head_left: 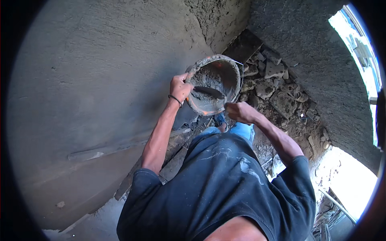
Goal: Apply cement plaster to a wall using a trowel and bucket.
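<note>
An orange bucket (201,109), its rim caked with grey mortar, is held up in front of me. My left hand (181,86) grips its left rim, fingers closed. Inside lies wet grey mortar (207,80). A trowel (209,92) has its dark blade down in the bucket, over the mortar. My right hand (241,112) is closed around the trowel's handle at the near right rim; the fist hides most of the handle. A thin wire bail (242,74) hangs along the bucket's right side.
A grey plastered wall (92,76) rises on the left; a rough wall (317,68) stands on the right, beside a bright opening (354,48). Broken rubble (283,100) covers the corner floor. A wooden strip (100,152) runs along the left wall's lower part.
</note>
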`<state>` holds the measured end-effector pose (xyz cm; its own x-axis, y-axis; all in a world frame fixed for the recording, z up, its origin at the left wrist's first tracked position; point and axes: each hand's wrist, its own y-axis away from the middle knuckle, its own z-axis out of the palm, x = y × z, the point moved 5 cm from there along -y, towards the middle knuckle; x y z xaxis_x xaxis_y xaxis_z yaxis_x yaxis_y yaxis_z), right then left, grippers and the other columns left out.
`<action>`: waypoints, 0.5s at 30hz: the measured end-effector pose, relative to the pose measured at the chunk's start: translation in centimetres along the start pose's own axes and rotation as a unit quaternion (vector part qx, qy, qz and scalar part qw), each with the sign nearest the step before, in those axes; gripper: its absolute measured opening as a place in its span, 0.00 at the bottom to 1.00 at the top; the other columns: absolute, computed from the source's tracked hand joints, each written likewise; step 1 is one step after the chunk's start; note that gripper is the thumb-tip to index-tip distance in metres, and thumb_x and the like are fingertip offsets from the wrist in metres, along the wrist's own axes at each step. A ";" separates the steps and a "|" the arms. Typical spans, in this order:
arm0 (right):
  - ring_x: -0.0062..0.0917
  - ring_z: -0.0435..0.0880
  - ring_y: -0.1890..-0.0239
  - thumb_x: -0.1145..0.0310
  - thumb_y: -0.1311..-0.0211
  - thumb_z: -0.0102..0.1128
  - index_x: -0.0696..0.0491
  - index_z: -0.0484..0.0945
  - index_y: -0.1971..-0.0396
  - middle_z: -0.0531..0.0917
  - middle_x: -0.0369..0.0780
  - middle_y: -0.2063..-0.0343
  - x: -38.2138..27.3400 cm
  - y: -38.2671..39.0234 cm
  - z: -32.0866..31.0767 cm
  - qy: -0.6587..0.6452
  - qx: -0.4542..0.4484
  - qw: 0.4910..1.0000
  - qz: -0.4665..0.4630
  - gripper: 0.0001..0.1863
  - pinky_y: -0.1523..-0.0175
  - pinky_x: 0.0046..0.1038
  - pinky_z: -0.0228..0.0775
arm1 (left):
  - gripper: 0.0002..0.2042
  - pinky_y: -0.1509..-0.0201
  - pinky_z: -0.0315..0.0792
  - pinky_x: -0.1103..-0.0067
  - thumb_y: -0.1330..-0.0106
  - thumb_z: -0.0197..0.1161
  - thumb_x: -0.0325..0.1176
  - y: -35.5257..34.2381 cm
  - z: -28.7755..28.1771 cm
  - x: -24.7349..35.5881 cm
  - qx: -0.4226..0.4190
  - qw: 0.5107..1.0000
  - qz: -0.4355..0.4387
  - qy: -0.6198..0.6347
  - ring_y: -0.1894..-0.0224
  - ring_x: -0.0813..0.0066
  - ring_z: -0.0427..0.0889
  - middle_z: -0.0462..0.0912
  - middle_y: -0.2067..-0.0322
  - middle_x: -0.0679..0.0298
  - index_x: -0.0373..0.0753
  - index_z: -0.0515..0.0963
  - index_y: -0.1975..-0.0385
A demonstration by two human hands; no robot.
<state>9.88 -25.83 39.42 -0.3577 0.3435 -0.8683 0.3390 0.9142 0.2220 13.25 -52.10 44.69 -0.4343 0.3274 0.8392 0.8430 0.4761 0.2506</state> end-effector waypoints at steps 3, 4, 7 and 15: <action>0.34 0.79 0.79 0.66 0.45 0.60 0.60 0.73 0.55 0.78 0.45 0.80 2.4 -1.0 2.5 -0.127 0.052 0.989 -0.053 0.19 0.70 0.34 0.72 | 0.23 0.67 0.71 0.80 0.59 0.56 0.20 0.1 1.8 2.1 0.000 0.999 0.022 -0.048 0.73 0.83 0.76 0.83 0.73 0.65 0.35 0.81 0.58; 0.34 0.79 0.79 0.66 0.45 0.60 0.60 0.73 0.55 0.78 0.45 0.80 1.7 -1.2 2.9 -0.130 0.048 0.989 -0.055 0.19 0.70 0.34 0.72 | 0.24 0.66 0.70 0.83 0.59 0.55 0.18 0.8 1.9 2.6 0.004 0.997 0.041 -0.061 0.72 0.84 0.74 0.82 0.70 0.68 0.31 0.80 0.56; 0.18 0.72 0.85 0.71 0.38 0.56 0.56 0.75 0.58 0.76 0.35 0.80 0.1 -1.7 4.2 -0.460 -0.074 0.880 0.089 0.10 0.80 0.21 0.65 | 0.22 0.67 0.71 0.77 0.59 0.58 0.24 0.3 1.9 0.7 0.003 0.992 0.032 -0.119 0.75 0.80 0.77 0.83 0.78 0.60 0.42 0.83 0.59; 0.16 0.71 0.86 0.70 0.35 0.55 0.55 0.73 0.58 0.74 0.36 0.78 0.7 0.6 4.8 -0.693 -0.097 0.703 0.126 0.08 0.85 0.18 0.63 | 0.23 0.80 0.63 0.83 0.62 0.53 0.17 -1.0 1.3 -4.1 0.006 0.998 -0.065 0.026 0.79 0.84 0.68 0.75 0.78 0.73 0.35 0.82 0.61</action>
<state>14.03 -26.09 36.78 0.9301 0.0836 -0.3578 0.0657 0.9203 0.3858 13.77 -52.87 40.36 -0.5226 0.2198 0.8237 0.7763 0.5221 0.3533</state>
